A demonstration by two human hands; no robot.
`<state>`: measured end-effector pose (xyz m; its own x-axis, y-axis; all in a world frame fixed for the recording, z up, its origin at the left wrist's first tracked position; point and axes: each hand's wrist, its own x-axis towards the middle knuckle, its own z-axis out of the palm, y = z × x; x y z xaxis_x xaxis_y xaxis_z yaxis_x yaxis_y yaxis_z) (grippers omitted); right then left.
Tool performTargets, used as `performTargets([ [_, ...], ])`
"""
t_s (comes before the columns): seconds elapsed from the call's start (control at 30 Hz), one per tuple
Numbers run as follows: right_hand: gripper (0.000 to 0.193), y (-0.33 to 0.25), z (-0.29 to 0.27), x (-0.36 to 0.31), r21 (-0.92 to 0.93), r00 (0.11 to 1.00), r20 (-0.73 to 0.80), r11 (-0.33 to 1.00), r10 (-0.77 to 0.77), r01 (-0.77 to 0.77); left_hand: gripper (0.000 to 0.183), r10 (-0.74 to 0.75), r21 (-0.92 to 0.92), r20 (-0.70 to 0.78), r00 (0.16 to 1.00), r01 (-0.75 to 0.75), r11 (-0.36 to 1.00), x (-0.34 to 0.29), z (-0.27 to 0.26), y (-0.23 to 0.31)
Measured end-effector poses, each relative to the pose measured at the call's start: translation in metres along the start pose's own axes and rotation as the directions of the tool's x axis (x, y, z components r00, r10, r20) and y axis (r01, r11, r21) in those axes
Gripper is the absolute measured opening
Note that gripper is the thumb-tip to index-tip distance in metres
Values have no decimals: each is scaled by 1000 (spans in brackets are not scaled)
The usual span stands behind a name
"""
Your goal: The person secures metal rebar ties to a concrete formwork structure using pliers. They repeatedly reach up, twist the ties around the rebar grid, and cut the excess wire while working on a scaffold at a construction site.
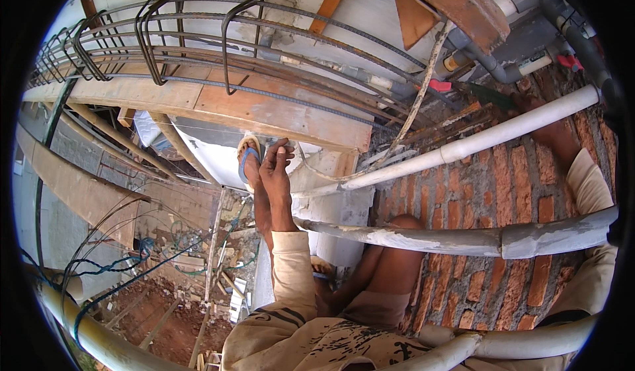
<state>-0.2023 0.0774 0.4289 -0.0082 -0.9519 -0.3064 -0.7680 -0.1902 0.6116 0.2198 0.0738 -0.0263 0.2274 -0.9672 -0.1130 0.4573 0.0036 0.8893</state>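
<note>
My left hand (276,159) is raised beside the lower edge of a wooden formwork board (264,106). Its fingers are curled into a pinch; whatever they hold is too small to make out. Just behind it is my foot in a sandal with a blue strap (246,159). My right hand (546,129) reaches far right, past a white pipe (476,139), close to the brickwork. Its fingers are in shadow beside a dark green object (491,96), and I cannot tell if they grip it. Above the board runs a rebar cage with bent stirrups (151,40).
A grey, paint-smeared pole (436,237) crosses before my knees. Brick wall (489,192) lies to the right, grey plumbing pipes (506,70) at upper right. At left there is a drop to rubble and red soil (165,311), with blue rope (119,262) and bamboo poles (119,136).
</note>
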Motion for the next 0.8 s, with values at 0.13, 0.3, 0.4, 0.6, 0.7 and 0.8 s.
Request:
performTargets([
  [0.13,43,7,-18,18,472,980,118,860,159,-196,30,-33,-13,32,999,33,999,2,-3,-3],
  [0.3,49,17,-17,29,573,980,183,802,78,-171,33,-43,-30,55,998,45,999,2,-2,-9],
  [0.4,54,5,-23,30,527,978,196,832,78,-172,32,-15,-44,52,999,18,999,2,1,-11],
  [0.6,63,-43,-24,5,-56,971,222,996,87,-76,33,-60,-33,70,996,63,997,1,2,-10],
  [0.7,73,-42,-3,-4,-377,992,108,926,61,-16,33,-73,-10,64,995,73,997,0,3,-8],
  [0.8,79,-20,25,-2,-588,953,-202,806,-224,65,33,-55,-24,63,997,57,998,-1,4,-8],
])
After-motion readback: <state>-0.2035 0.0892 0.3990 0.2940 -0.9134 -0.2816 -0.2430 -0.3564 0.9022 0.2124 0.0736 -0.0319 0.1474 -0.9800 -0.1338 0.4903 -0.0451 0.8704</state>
